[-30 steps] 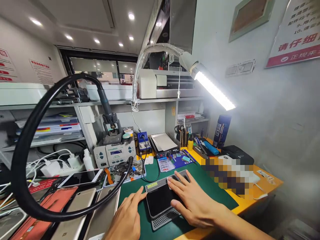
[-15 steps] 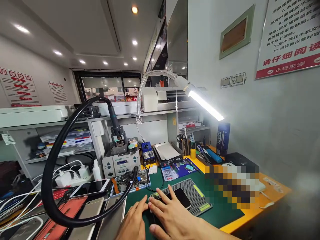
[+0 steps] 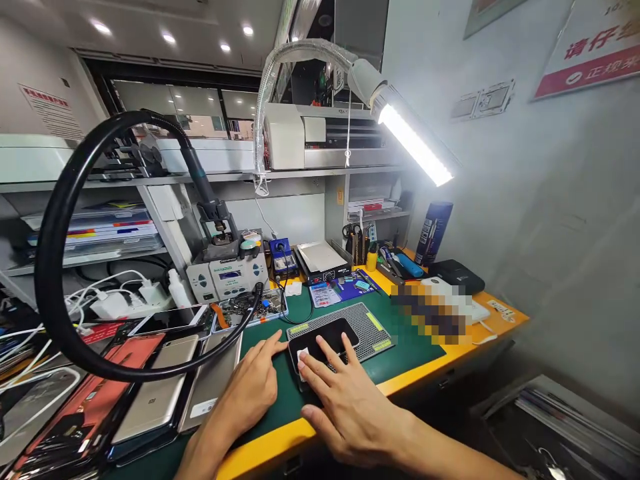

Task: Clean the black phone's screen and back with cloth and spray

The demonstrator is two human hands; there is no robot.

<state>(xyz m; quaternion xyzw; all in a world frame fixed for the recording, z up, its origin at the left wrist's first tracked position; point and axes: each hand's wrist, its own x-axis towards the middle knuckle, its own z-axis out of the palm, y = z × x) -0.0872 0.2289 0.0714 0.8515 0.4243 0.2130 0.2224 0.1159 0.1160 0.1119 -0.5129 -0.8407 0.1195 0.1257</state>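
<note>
A smartphone with a dark screen (image 3: 330, 332) lies on a grey perforated mat (image 3: 367, 323) on the green work mat. My right hand (image 3: 345, 393) is open over the phone, its fingers spread and their tips on the glass. A small white piece, like a wipe (image 3: 302, 353), shows under its fingertips at the phone's left end; the hand covers part of it. My left hand (image 3: 255, 373) rests on the green mat, fingers stretched out, its index fingertip at the phone's left edge. Nothing shows in its grasp.
Phones and casings (image 3: 155, 393) crowd the left side below a looping black hose (image 3: 45, 267). Behind stand a rework station (image 3: 227, 275) and a parts tray (image 3: 250, 310). A lit lamp (image 3: 415, 143) overhangs the bench; the yellow table edge (image 3: 415, 370) runs along the right front.
The view has tilted down and come closer to the bench. My right hand has shifted so that more of the phone and the white piece show. My left hand stays beside the phone's left end.
</note>
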